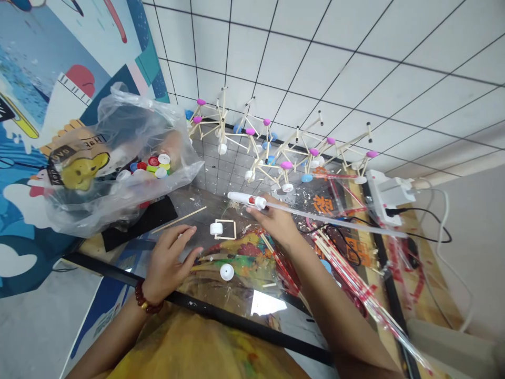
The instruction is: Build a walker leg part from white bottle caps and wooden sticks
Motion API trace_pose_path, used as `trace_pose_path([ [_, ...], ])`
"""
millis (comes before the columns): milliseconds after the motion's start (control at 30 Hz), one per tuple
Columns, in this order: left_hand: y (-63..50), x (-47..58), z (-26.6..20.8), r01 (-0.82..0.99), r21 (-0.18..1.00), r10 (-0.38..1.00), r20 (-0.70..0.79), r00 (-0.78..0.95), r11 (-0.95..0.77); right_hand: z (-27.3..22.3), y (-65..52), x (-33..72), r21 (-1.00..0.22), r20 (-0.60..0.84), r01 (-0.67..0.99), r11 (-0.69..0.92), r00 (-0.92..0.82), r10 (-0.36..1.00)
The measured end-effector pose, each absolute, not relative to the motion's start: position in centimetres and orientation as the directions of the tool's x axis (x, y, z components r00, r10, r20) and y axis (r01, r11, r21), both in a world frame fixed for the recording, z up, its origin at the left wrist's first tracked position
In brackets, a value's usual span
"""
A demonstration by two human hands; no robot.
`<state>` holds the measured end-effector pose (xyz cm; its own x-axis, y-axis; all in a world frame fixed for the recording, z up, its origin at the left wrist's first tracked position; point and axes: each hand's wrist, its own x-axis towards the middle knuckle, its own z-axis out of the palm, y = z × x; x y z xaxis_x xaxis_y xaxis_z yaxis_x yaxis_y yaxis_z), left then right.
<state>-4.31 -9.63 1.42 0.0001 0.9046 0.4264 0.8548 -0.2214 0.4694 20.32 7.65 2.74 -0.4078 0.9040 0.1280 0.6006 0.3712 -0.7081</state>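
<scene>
Right hand (pixel 272 218): gripping what looks like a white glue gun (pixel 242 198), thumb along its side, a long translucent glue stick (pixel 335 218) trailing out the back toward the power strip (pixel 381 195).
Left hand (pixel 171 255): released, fingers loosely spread, nothing in it – hovering just left of the stick frame.
Stick frame (pixel 235 230): here's the centre of it all, a little square of pale sticks on the cluttered table, between the two hands, a white cap (pixel 216 229) at its left side; whether that cap is stuck fast, I cannot tell.
Nozzle: pointing left, over the tabletop beyond the frame, clear of wood and cap alike.
Gluing: that's the step in hand, I'd judge, at a pause between dabs.
Next dab: calls for a chosen joint, a steady tip brought down to it, and the free fingers bracing the light frame – it could skid easily.
Loose cap (pixel 226 272): a white one, lying near the table's front edge, untouched.
Plastic bag (pixel 94 208): over on the left, coloured caps (pixel 153 161) showing in it.
Stick models (pixel 286 165): lined up at the back by the tiles, capped and dotted with pink ovals.
</scene>
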Motion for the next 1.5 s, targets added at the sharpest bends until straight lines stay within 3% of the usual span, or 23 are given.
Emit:
trace_pose_path([
  [100,-9.2,-3.8,1.2,0.833,0.498,0.915,0.403,0.026,-0.243,4.3,5.7,22.3,-0.711,0.149,0.603,0.363,-0.376,0.915],
  [200,-8.8,-3.6,1.0,0.835,0.480,0.920,0.385,0.074,-0.268,4.8,3.9,24.0,-0.768,0.057,0.583,0.266,-0.352,0.934],
  [333,-8.5,-3.3,0.7,0.845,0.455,0.920,0.379,0.101,-0.280,3.6,2.6,25.1,-0.894,-0.056,0.431,0.119,-0.372,0.927],
  [467,-8.2,-3.0,0.7,0.854,0.425,0.909,0.399,0.122,-0.301,2.7,2.4,24.9,-0.910,-0.136,0.410,0.052,-0.415,0.900],
  [867,-7.9,-3.2,0.6,0.853,0.426,0.903,0.415,0.111,-0.300,2.9,3.0,24.1,-0.680,-0.033,0.651,0.337,-0.487,0.873],
  [1033,-7.9,-3.2,0.5,0.851,0.429,0.904,0.413,0.111,-0.301,2.7,3.0,23.9,-0.605,-0.036,0.717,0.348,-0.461,0.887],
  [1500,-8.0,-3.3,0.6,0.848,0.443,0.907,0.411,0.096,-0.291,3.3,3.0,23.7,-0.543,-0.058,0.766,0.344,-0.442,0.895],
])
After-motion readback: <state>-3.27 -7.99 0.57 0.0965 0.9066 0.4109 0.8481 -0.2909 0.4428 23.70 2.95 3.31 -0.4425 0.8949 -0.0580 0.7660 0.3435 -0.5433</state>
